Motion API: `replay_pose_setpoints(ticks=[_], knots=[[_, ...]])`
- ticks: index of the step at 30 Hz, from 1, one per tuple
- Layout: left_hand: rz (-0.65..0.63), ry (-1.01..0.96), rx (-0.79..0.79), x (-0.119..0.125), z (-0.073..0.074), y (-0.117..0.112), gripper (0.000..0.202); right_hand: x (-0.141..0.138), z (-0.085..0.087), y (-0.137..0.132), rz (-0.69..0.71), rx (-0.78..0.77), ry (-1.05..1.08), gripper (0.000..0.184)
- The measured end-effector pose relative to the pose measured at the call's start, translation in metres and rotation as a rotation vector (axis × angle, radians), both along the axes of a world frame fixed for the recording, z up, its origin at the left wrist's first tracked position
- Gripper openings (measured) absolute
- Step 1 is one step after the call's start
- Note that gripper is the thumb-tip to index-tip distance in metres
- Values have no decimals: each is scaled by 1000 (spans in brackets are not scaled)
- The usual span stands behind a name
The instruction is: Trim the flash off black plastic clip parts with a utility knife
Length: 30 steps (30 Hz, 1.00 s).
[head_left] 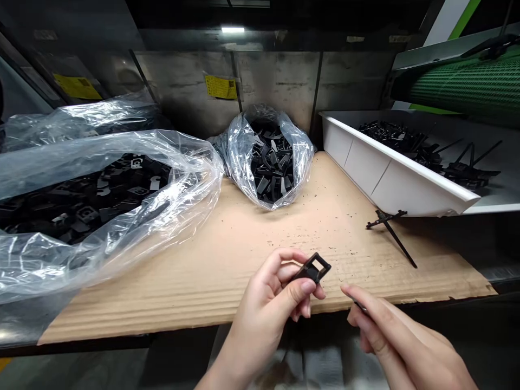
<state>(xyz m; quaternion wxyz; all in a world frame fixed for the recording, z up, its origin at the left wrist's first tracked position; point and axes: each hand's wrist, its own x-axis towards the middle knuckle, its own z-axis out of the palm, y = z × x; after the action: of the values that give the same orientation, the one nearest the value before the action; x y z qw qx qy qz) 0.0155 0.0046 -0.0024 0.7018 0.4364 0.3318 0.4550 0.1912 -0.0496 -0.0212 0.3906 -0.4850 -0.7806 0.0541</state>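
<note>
My left hand (270, 306) pinches a small black plastic frame piece (313, 268) between thumb and fingers, just above the front edge of the cardboard sheet (227, 260). My right hand (390, 338) is close beside it to the right, its fingers pressed together around a thin dark piece (359, 307) that is mostly hidden. The two hands are a few centimetres apart and do not touch.
A large clear bag of black parts (93, 200) fills the left. A smaller open bag of black clips (272, 160) stands at the back centre. A white tray (390, 173) with black sprues sits at the right, and a loose black sprue (392, 230) lies on the cardboard.
</note>
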Motion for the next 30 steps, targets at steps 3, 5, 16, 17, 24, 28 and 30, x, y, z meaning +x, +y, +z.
replay_pose_setpoints(ticks=[3,5,16,17,24,28,30], knots=[[2,-3,18,0,1,-3,11,0,0,3,28,-21,5,44],[19,-1,28,0,2,-4,10,4,-1,4,54,-27,-51,43],[90,104,99,1,0,-6,12,16,-6,6,-12,57,-295,33],[86,124,102,1,-1,-6,12,19,-4,6,-32,70,-327,33],[78,337,205,3,0,-7,14,33,36,12,61,336,-567,23],[48,413,240,6,2,-5,15,23,65,19,135,348,-806,22],[43,438,251,8,3,-4,16,18,72,24,191,337,-891,27]])
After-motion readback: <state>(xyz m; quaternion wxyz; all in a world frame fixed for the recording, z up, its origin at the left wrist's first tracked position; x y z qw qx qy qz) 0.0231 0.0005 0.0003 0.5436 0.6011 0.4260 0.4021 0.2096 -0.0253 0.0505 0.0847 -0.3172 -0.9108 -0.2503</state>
